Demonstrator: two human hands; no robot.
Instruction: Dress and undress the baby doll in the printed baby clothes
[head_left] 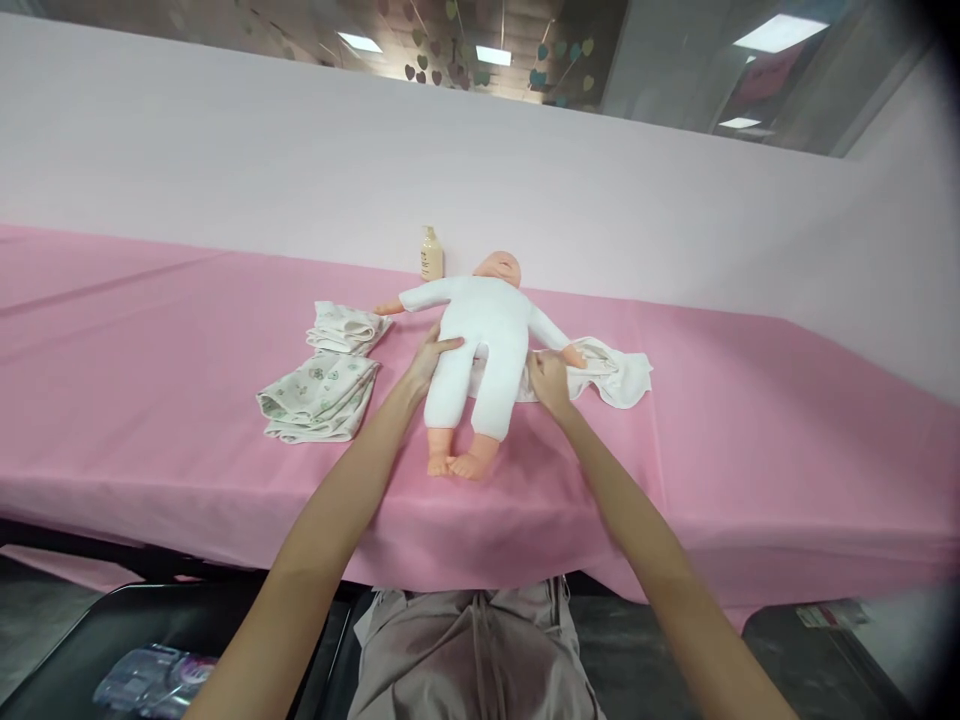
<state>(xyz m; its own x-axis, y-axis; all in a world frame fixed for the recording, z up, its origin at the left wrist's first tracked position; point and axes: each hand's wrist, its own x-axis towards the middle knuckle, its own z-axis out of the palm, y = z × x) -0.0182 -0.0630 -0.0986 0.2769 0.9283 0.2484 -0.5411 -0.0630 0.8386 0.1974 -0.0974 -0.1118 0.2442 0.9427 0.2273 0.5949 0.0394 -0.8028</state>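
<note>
A baby doll (484,320) with a white cloth body lies on its back, head toward the wall and feet toward me. My left hand (430,362) rests against the doll's hip on the left, its thumb stretched over the white fabric; the other fingers are partly hidden. On the other side, my right hand (550,381) is closed on a white garment (619,372), which is partly under the doll and spreads out to the right. One doll hand lies over this cloth.
Folded patterned clothes (319,395) and a smaller folded white cloth (345,328) lie left of the doll. A pump bottle (431,255) stands by the wall. Pink cloth (750,420) covers the table. Below left, a plastic bottle (154,680) lies on a black chair (82,645).
</note>
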